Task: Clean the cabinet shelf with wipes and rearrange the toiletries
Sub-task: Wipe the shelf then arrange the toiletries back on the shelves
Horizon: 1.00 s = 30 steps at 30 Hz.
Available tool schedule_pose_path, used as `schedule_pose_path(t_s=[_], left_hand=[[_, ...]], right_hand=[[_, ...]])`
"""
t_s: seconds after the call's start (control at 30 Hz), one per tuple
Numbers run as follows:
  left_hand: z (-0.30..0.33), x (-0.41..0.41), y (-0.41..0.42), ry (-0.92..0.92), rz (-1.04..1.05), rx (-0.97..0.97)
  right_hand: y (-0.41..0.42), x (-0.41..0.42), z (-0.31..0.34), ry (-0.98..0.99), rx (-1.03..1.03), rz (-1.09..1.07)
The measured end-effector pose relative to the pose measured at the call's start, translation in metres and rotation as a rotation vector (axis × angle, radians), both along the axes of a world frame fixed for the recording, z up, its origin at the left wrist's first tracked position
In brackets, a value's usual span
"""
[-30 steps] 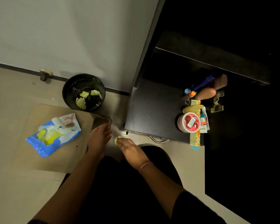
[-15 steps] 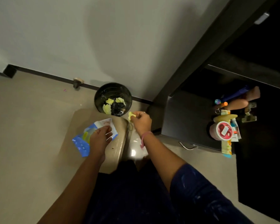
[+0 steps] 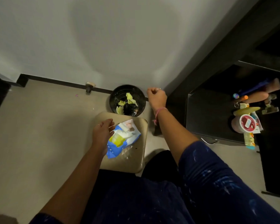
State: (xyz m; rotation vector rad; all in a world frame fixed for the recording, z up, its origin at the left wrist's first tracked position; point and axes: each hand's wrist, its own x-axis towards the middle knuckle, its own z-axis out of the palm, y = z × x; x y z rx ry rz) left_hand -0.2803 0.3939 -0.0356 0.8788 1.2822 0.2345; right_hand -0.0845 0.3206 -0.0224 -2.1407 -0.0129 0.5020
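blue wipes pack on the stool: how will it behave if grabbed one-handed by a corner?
The wipes pack looks like soft film, creased and sagging, so it would likely flop rather than lift flat. It seems partly emptied, so probably light. The left hand rests on it; glossy film may slip on the stool.

Paint-flecked navy sleeve [image 3: 217, 172], pink wristband [image 3: 160, 110]

One wipes pack [image 3: 123, 137], one bin [image 3: 127, 100] (three yellow wipes inside), two hands, one red-lidded jar [image 3: 246, 124]
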Motion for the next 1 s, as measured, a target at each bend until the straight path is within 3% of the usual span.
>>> schedule_pose_path(t_s=[0.3,0.6,0.83,1.0], left_hand=[[0.005,-0.002,-0.010,-0.014,-0.128,0.019],[0.025,0.025,-0.074,-0.091,-0.275,0.023],[0.028,0.070,-0.152,-0.067,-0.410,0.059],[0.034,0.114,-0.225,-0.040,-0.460,0.127]], right_hand=[[-0.103,-0.051,-0.008,0.051,0.072,-0.305],[-0.216,-0.056,-0.002,0.003,0.253,-0.652],[-0.307,-0.011,0.004,-0.045,0.307,-0.791],[-0.364,0.035,0.004,-0.047,0.261,-0.730]])
